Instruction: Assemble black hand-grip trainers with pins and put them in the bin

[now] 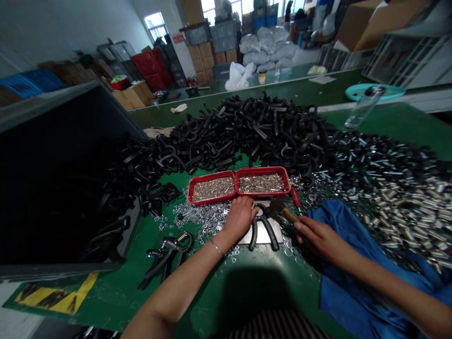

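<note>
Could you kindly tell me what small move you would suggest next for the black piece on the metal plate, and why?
I'd probably tap the black U-shaped grip lightly with the hammer in the right hand, since the left hand seems to be steadying it on the metal plate and the hammer head is already right beside it.

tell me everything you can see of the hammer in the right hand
The hammer has a short wooden handle and a dark, possibly metal head, which is blurred, so its exact shape is hard to tell. The right hand grips the handle's lower end, with the head tilted up and pointing away from the person toward the black U-shaped piece on the green table. The head sits close to that piece, but contact cannot be confirmed. It is just below the red tray.
</note>
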Motion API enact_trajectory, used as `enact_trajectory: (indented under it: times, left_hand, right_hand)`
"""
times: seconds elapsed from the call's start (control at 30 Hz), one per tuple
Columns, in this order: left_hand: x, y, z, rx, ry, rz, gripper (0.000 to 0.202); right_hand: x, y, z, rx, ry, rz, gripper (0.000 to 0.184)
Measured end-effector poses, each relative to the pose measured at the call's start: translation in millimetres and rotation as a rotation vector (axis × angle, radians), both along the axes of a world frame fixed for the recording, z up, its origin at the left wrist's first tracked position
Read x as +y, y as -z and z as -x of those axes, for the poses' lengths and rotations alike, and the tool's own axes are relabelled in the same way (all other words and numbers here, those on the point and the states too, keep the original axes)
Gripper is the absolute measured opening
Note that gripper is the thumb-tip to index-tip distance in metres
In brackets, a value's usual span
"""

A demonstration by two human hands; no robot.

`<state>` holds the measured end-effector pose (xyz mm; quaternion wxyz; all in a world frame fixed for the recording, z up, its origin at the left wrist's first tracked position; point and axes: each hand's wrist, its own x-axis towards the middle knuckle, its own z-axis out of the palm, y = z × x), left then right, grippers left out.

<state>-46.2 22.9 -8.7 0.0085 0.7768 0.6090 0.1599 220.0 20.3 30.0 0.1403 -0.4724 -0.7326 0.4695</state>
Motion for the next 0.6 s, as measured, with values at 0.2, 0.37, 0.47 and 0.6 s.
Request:
enact_trajectory:
  times: [0.2,0.37,0.47,0.6]
  left_hand:
    - [-45.6,5.8,-9.8,-0.024,0.097,-0.036,0.025]
    - [-47.2,13.0,-12.1,0.005,0.106,-0.011,0.024]
    - [-44.2,12.5,-11.7,-0.011,0.098,-0.009,0.025]
    - [-49.3,4.0,-9.9,-0.079,0.077,0.007,0.024]
  right_hand:
    - [25.1,-35.6,32.4,-0.183,-0.057,-0.368,0.036]
    - [49.3,-22.8,55.0,-0.357,-0.288,-0.327,0.035]
    - [52.9,-20.6,57.0,-0.301,-0.253,-0.383,0.038]
    - [47.7,-24.8,51.8,-0.385,-0.274,-0.298,0.037]
